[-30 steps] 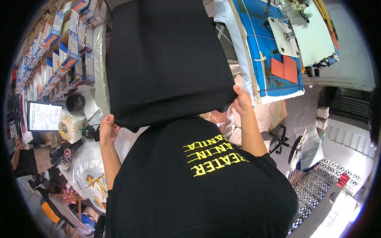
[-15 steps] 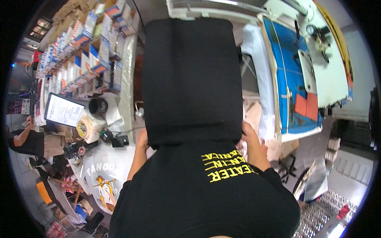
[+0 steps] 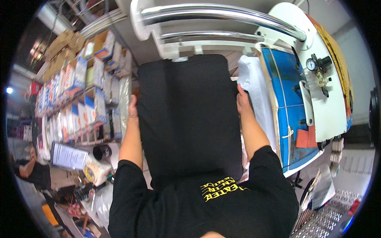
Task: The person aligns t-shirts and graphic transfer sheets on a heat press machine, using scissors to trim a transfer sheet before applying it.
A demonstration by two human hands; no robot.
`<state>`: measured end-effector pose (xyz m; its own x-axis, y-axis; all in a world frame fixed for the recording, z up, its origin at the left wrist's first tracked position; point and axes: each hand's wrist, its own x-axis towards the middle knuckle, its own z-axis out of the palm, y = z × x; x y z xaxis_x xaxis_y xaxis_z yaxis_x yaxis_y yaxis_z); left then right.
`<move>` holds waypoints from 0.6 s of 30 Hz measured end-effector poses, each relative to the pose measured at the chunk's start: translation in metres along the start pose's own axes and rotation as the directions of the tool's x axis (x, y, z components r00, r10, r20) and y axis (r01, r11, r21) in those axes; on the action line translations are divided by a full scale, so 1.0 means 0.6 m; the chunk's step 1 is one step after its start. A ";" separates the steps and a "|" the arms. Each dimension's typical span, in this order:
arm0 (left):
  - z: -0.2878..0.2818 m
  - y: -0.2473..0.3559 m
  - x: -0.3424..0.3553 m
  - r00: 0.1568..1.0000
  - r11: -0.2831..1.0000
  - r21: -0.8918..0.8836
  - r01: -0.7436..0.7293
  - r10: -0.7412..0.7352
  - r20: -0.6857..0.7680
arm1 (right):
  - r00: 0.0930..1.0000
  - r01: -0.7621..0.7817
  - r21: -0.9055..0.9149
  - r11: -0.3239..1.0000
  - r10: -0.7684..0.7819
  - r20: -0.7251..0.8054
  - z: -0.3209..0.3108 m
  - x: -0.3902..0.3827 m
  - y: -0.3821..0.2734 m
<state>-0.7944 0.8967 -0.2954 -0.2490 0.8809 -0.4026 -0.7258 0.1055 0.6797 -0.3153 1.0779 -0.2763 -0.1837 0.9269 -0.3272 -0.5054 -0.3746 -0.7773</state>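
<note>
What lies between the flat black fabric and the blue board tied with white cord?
The head view shows mainly draped white cloth and, nearer the black fabric, the bare right hand and forearm.

Head camera, left of a side-by-side pair. Fisheye, upright, unmirrored. Looks down and forward from above the wearer's black T-shirt (image 3: 198,212), which sits closest, filling bottom centre. Forearms (image 3: 131,146) run up-frame; left hand (image 3: 133,108) and right hand (image 3: 241,99) at middle range, flanking the centred black fabric (image 3: 190,119). Field very wide: cardboard boxes (image 3: 73,81) farther off at left, blue-surfaced bed (image 3: 283,99) at right, chrome tube (image 3: 222,13) across the top. Straight edges bow toward the rim; corners dark.
</note>
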 end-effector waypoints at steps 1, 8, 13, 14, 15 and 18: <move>-0.057 0.011 0.028 0.998 0.992 -0.110 -0.058 0.059 -0.001 | 0.999 0.001 -0.004 1.000 -0.002 -0.044 0.002 0.031 -0.008; -0.080 0.075 0.072 0.985 0.984 -0.176 -0.015 -0.015 -0.169 | 0.898 -0.020 -0.172 0.985 -0.058 -0.435 -0.108 0.136 -0.007; -0.116 0.062 0.049 0.896 0.969 -0.046 -0.242 0.205 -0.394 | 0.884 -0.070 -0.618 0.783 -0.238 -0.402 -0.038 0.121 0.008; -0.103 0.060 0.065 0.907 0.981 -0.126 -0.147 0.083 -0.413 | 0.864 -0.142 -0.608 0.781 -0.202 -0.461 -0.063 0.126 -0.004; -0.049 0.053 0.077 0.893 0.986 -0.026 -0.167 0.139 -0.428 | 0.871 -0.117 -0.619 0.776 -0.220 -0.440 -0.113 0.134 -0.015; -0.049 0.062 0.061 0.953 0.976 -0.149 -0.161 0.115 -0.279 | 0.950 0.040 -0.362 0.931 -0.147 -0.274 -0.147 0.161 -0.020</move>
<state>-0.8497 0.9193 -0.3028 -0.4997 0.7230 -0.4771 -0.7634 -0.1074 0.6369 -0.2526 1.1697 -0.3459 0.1312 0.9298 -0.3438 -0.1725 -0.3201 -0.9315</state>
